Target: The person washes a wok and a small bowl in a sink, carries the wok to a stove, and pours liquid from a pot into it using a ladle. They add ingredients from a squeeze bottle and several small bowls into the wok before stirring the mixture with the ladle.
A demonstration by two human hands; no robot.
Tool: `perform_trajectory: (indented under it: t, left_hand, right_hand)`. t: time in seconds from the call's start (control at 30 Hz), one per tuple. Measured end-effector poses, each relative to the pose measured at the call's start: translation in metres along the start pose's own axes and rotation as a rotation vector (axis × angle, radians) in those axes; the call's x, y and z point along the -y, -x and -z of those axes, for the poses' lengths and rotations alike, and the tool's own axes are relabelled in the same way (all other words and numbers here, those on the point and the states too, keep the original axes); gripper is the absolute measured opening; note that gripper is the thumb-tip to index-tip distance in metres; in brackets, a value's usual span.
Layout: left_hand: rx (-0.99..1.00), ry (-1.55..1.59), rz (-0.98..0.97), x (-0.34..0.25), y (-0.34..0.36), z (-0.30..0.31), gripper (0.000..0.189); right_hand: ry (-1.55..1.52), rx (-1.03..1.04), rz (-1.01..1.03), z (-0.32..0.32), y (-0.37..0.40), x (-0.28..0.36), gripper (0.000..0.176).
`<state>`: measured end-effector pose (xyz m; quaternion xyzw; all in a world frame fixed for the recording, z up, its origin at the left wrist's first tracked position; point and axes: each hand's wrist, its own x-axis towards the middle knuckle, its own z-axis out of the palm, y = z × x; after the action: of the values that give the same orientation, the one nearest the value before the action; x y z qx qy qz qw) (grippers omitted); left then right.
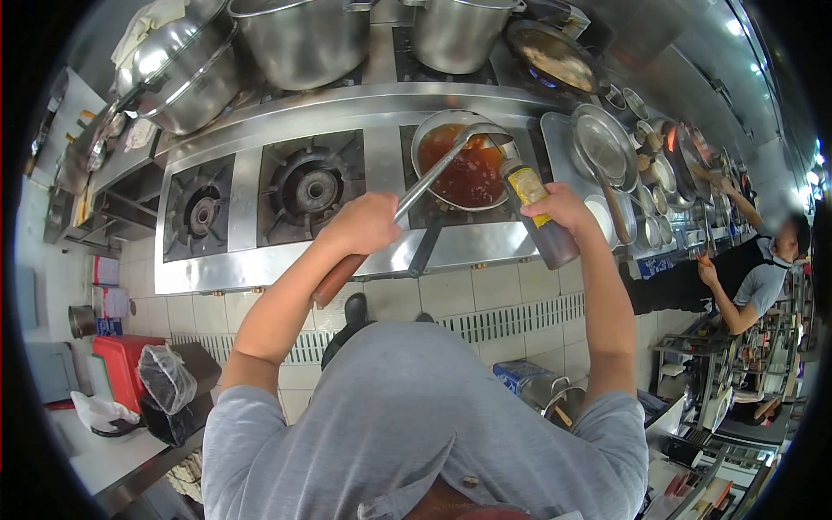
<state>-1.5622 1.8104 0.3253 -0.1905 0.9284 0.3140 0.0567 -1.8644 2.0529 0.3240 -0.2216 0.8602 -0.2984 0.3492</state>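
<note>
My left hand (362, 224) is wrapped round the long handle of a metal ladle (433, 172), whose bowl is over a pan. That pan (451, 195) sits on a burner and holds reddish-brown liquid; its black handle points toward me. In my right hand (559, 208) is a dark bottle (539, 221) with a yellow label, tilted so its neck is at the pan's right rim. Whether liquid is coming out of the bottle cannot be made out.
Two burners (312, 186) are left of the pan, large steel pots (299, 43) behind. A frying pan (555, 56) stands back right, a tray (563, 139) with a round lid and a white bowl (600, 217) nearer. A co-worker (745, 277) is at far right.
</note>
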Motion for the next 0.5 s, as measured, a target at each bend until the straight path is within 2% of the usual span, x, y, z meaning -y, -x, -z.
perform_trajectory:
  t: [0.17,0.27,0.47,0.5]
  left_hand:
    - [-0.002,-0.036,0.028,-0.001,-0.001,0.001,0.026]
    - [-0.009,-0.051,0.022,-0.002,-0.001,0.001,0.026]
    - [-0.059,-0.033,-0.022,0.007,-0.006,-0.004,0.026]
    - [-0.076,-0.040,-0.040,0.011,-0.009,-0.007,0.026]
  right_hand:
    - [0.070,-0.032,0.017,-0.002,0.012,0.009,0.054]
    - [0.104,-0.039,0.027,-0.003,0.003,-0.005,0.054]
    - [0.127,0.002,0.085,-0.006,0.014,-0.010,0.069]
    - [0.179,-0.077,0.145,-0.009,0.009,-0.021,0.064]
